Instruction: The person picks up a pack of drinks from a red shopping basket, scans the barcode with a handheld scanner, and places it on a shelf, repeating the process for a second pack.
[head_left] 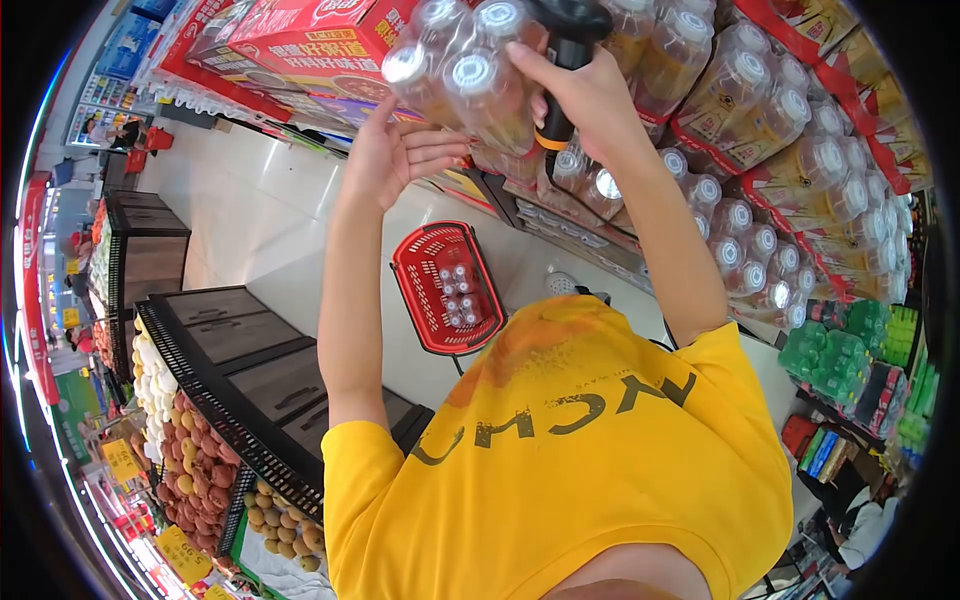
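Note:
My left hand (pixel 402 158) is open, fingers stretched toward the right and thumb up, beside a wrapped pack of clear plastic bottles (pixel 490 105) with white caps. Its fingertips are close to the lower bottles; whether they touch is unclear. My right hand (pixel 590 100) is closed around the grip of a black handheld scanner (pixel 556 130) with an orange ring near its lower end. The scanner's wide head is at the top edge of the view, just right of that bottle pack. My right thumb lies against or very near a bottle.
A red shopping basket (pixel 418 322) stands on the floor, holding a small pack of bottles (pixel 460 296). More wrapped bottles (pixel 745 90) fill the shelf at right. Red cartons (pixel 320 40) are stacked upper left. A produce stand (pixel 270 440) with potatoes (pixel 190 460) is lower left.

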